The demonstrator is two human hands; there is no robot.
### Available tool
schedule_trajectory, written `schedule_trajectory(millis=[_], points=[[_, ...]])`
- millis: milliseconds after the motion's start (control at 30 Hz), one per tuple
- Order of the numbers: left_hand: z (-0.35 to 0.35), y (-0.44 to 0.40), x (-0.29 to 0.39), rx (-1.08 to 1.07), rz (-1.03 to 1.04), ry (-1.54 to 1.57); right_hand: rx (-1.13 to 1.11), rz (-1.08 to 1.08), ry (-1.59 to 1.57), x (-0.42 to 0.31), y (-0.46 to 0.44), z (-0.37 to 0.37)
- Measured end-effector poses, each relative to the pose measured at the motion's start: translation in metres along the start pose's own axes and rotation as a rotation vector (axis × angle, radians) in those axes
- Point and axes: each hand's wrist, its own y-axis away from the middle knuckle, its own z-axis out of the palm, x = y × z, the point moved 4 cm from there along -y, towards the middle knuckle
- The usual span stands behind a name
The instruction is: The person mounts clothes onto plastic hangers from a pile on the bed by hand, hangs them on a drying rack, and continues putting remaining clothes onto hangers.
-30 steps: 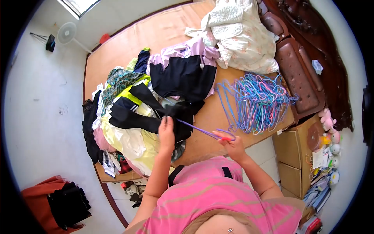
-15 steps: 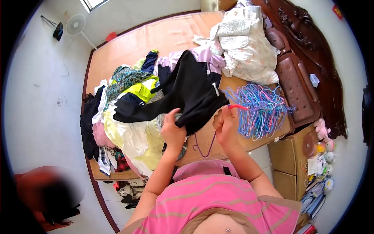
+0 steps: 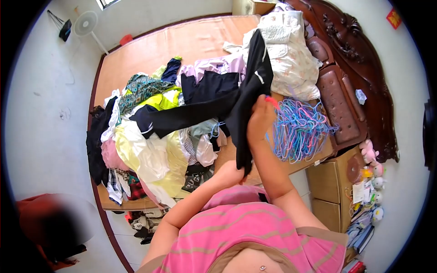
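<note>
A black garment [image 3: 241,104] with white trim hangs stretched between my hands; one long narrow part reaches left over the clothes pile and another points up. Whether these are legs or sleeves I cannot tell. My left hand [image 3: 229,174] is closed on its lower end, near my body. Higher up, my right hand [image 3: 261,119] is closed at the garment's right edge, with a red hanger [image 3: 273,102] showing beside the fingers. Most of that hanger is hidden. Just right of this hand lies a heap of blue, purple and pink hangers [image 3: 300,132].
A large pile of clothes [image 3: 150,150] covers the bed's left and near side. White bedding [image 3: 287,59] is heaped by the carved headboard [image 3: 364,59]. Cardboard boxes [image 3: 325,191] stand at right, a fan [image 3: 85,25] at far left. A blurred person [image 3: 57,223] is at lower left.
The black garment has swung up and right, turning more upright. My left hand has moved down and right, my right hand slightly up. The purple hanger below the garment no longer shows.
</note>
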Motion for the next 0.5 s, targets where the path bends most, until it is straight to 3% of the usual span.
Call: schedule_trajectory(millis=[67,133,200,267,333,367,400,467,500], points=[[0.002,0.014,0.02,-0.136,0.094,0.292,-0.061,0.046,-0.084,-0.009,0.011,0.0],[-0.017,0.018,0.027,-0.112,0.163,0.245,-0.281,0.549,-0.182,-0.004,0.016,-0.005],[-0.051,0.016,0.018,-0.045,0.172,0.046,-0.364,0.609,-0.251,-0.012,0.005,-0.022],[-0.076,0.018,0.023,0.17,0.363,-0.225,-0.519,0.638,-0.274,-0.023,-0.002,-0.04],[-0.096,0.019,0.026,0.1,0.375,-0.237,-0.592,0.59,-0.165,-0.035,-0.012,-0.058],[-0.106,0.015,0.022,0.182,0.439,-0.065,-0.664,0.586,-0.105,-0.033,-0.016,-0.071],[-0.115,0.011,0.023,0.404,0.548,0.014,-0.737,0.58,-0.044,-0.032,-0.017,-0.083],[-0.126,0.026,0.053,0.943,0.682,-0.269,-0.736,0.644,0.021,-0.061,-0.017,-0.094],[-0.128,0.024,0.058,0.944,0.677,-0.266,-0.737,0.703,0.083,-0.069,-0.016,-0.1]])
